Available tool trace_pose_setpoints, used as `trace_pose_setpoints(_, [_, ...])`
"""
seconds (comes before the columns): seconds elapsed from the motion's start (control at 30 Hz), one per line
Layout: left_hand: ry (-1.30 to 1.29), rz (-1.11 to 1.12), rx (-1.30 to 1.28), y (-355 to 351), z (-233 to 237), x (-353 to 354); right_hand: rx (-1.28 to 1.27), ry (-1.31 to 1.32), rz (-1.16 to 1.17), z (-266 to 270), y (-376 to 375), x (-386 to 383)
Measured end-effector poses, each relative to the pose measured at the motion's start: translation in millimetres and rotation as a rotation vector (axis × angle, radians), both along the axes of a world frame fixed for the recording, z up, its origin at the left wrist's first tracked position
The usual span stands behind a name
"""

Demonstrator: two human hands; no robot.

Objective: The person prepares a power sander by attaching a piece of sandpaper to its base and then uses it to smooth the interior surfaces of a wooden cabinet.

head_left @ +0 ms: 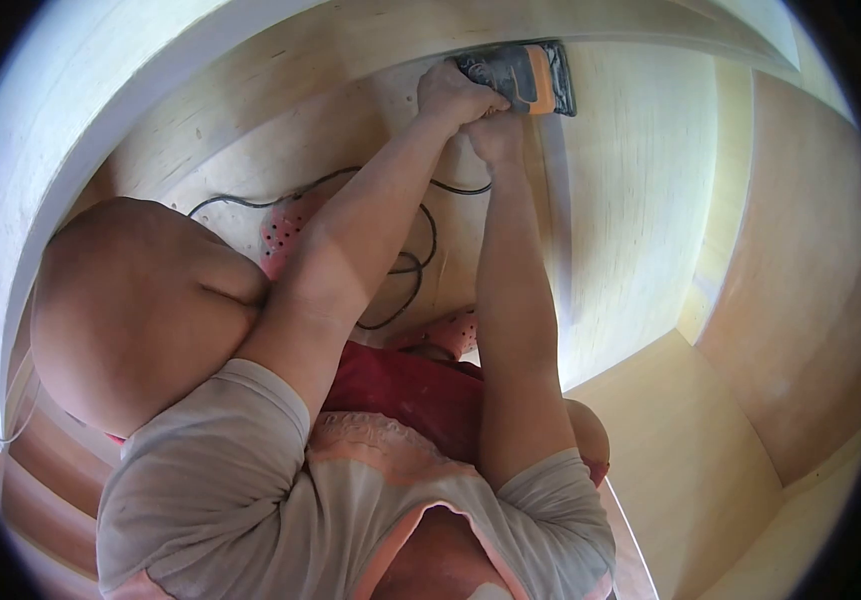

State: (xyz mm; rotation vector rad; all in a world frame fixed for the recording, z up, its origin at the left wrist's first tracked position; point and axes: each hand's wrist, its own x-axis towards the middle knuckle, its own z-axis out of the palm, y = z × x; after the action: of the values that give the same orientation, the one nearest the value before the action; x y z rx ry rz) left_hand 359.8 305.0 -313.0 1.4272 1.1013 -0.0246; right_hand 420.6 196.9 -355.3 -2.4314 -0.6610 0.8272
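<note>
An orange and black power sander point(522, 78) sits with its pad against a pale wooden panel, at the top of the head view. My left hand point(453, 95) is closed round the rear of the sander's body. My right hand point(497, 138) is just to the right and below, closed at the sander's near side; its fingers are partly hidden by the tool and the other hand. Both arms stretch forward, dust showing on the left hand. Beneath my arms a black cord point(420, 270) lies looped on the wood.
Curved wooden walls point(640, 180) close in around me. A white curved edge point(80, 170) runs along the left. My bent knee point(140, 300) and pink shoes with holes point(288, 228) are near the cord. At right stands a wooden panel point(800, 270).
</note>
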Motion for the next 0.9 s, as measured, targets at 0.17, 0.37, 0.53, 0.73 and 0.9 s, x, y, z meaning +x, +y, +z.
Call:
trace_pose_setpoints(0.17, [-0.026, 0.039, 0.019, -11, -2, -1, 0.183, -0.043, -0.058, 7, -4, -11])
trace_pose_setpoints(0.37, [0.077, 0.026, 0.061, -9, -9, 4, 0.027, 0.003, -0.010, 22, 2, -10])
trace_pose_setpoints(0.53, [0.064, 0.019, 0.028, 3, 1, 8, 0.034, -0.034, -0.035, 11, 9, -4])
trace_pose_setpoints(0.73, [-0.012, 0.099, 0.032, 14, 32, 6, 0.004, 0.034, -0.065, 18, 23, 1])
trace_pose_setpoints(0.9, [-0.019, 0.090, 0.075, 12, 26, 9, -0.127, -0.014, 0.059, 17, 23, 5])
